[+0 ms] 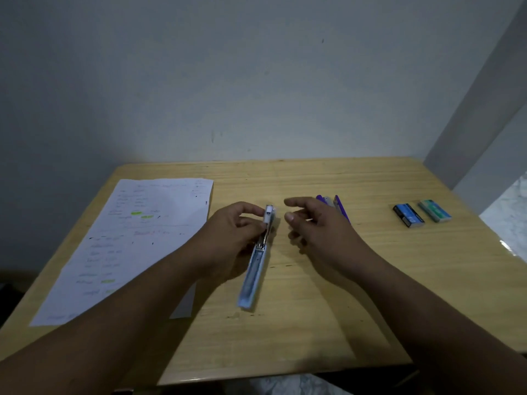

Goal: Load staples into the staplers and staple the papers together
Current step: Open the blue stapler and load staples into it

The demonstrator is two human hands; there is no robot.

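A light blue stapler (254,276) lies swung wide open in the middle of the wooden table (313,323), its metal staple rail pointing away from me. My left hand (231,238) grips the rail end of it. Just right of the rail's tip hovers my right hand (310,226), fingers apart, holding nothing. A purple stapler (339,205) lies behind my right hand, partly hidden by it. Printed papers (137,238) with green highlights lie on the table's left side. Two staple boxes, one blue (408,215) and one green (434,210), sit at the far right.
A pale wall stands right behind the table's far edge. The table's right edge borders a light floor (510,212). The near edge runs just below my forearms.
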